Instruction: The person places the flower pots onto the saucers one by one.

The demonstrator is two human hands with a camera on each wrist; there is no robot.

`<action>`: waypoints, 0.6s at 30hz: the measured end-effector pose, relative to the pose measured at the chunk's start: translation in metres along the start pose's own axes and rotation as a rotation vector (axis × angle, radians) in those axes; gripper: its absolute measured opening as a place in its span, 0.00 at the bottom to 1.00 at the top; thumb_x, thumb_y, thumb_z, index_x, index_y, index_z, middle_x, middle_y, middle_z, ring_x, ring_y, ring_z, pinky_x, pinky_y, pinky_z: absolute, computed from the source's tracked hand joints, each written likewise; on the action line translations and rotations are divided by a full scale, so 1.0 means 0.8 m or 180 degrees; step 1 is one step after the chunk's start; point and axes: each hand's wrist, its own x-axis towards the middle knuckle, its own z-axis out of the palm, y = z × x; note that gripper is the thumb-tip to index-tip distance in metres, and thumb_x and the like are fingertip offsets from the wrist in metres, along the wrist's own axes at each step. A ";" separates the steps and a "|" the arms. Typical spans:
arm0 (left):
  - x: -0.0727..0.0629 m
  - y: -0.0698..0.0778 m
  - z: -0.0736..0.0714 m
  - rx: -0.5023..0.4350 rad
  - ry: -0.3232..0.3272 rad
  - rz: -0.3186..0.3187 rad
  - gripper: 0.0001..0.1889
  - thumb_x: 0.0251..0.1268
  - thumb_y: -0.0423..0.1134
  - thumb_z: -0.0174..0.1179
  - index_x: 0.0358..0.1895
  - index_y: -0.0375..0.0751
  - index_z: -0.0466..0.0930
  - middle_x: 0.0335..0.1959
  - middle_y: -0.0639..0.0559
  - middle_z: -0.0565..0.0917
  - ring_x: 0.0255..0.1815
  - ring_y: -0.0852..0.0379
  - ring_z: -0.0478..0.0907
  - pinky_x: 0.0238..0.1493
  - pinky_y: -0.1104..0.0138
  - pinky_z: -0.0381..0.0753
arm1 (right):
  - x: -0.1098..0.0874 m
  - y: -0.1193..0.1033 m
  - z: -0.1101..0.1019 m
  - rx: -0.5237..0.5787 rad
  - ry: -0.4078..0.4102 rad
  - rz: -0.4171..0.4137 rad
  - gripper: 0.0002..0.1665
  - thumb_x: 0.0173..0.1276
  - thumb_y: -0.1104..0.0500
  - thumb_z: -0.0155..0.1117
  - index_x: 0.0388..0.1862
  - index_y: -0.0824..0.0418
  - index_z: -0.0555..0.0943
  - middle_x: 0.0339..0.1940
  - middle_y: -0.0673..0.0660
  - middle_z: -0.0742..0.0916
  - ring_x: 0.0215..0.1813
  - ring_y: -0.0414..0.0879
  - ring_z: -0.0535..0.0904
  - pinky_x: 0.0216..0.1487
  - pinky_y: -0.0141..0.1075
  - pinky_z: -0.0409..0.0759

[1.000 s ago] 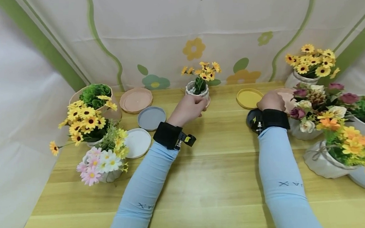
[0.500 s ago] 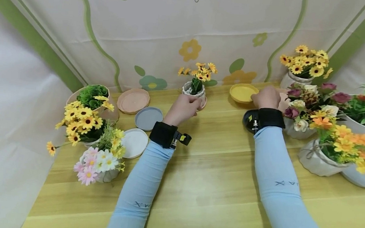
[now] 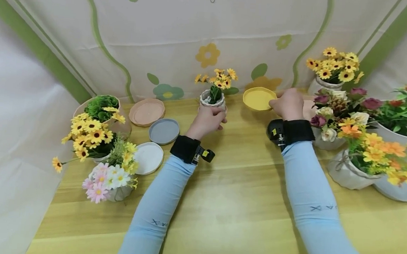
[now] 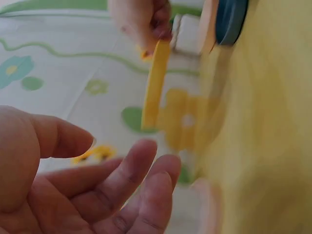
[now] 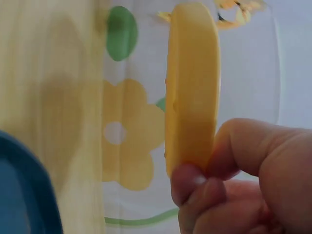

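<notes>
My right hand [image 3: 289,104] pinches the rim of a yellow saucer [image 3: 259,98] between thumb and fingers. The saucer hangs above the table, its shadow beneath, and appears edge-on as a yellow band [image 5: 192,92] in the right wrist view. My left hand [image 3: 206,122] is in front of a small white pot [image 3: 213,100] of yellow flowers [image 3: 220,78] that stands on a pink saucer. In the left wrist view the left thumb and fingers [image 4: 131,168] are apart, loosely bent, with nothing between them. A dark blue saucer [image 5: 22,190] lies below the right hand, mostly hidden by the wrist camera in the head view.
On the left lie pink [image 3: 147,112], grey [image 3: 164,131] and white [image 3: 149,158] saucers beside pots of daisies [image 3: 106,181] and sunflowers [image 3: 90,133]. Several flower pots crowd the right, among them purple roses [image 3: 330,107] and orange flowers [image 3: 377,149]. A printed curtain [image 3: 161,23] closes the back.
The right hand has lifted the yellow saucer off the table and carried it left towards the middle pot. The left hand stays by that pot. The head view has shifted slightly.
</notes>
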 end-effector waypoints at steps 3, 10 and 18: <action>0.014 -0.004 0.022 -0.0171 -0.0158 -0.0208 0.25 0.79 0.39 0.46 0.74 0.34 0.62 0.48 0.40 0.83 0.44 0.40 0.83 0.44 0.61 0.85 | 0.000 0.000 0.008 0.0011 -0.0091 -0.0048 0.24 0.67 0.59 0.59 0.58 0.71 0.81 0.53 0.69 0.82 0.47 0.60 0.74 0.49 0.49 0.75; 0.045 -0.015 0.054 -0.0718 0.0005 -0.0669 0.33 0.78 0.38 0.49 0.79 0.35 0.47 0.52 0.36 0.82 0.45 0.42 0.84 0.44 0.59 0.86 | 0.007 -0.008 0.042 -0.0005 -0.0267 -0.0084 0.20 0.68 0.61 0.59 0.55 0.70 0.82 0.49 0.68 0.84 0.46 0.59 0.78 0.49 0.47 0.78; 0.057 -0.017 0.059 -0.0702 0.0033 -0.0745 0.30 0.76 0.35 0.48 0.78 0.37 0.54 0.49 0.38 0.81 0.36 0.49 0.83 0.42 0.60 0.86 | 0.013 -0.006 0.061 -0.0159 -0.0072 -0.0201 0.16 0.65 0.63 0.61 0.17 0.63 0.75 0.14 0.54 0.73 0.20 0.48 0.65 0.25 0.35 0.61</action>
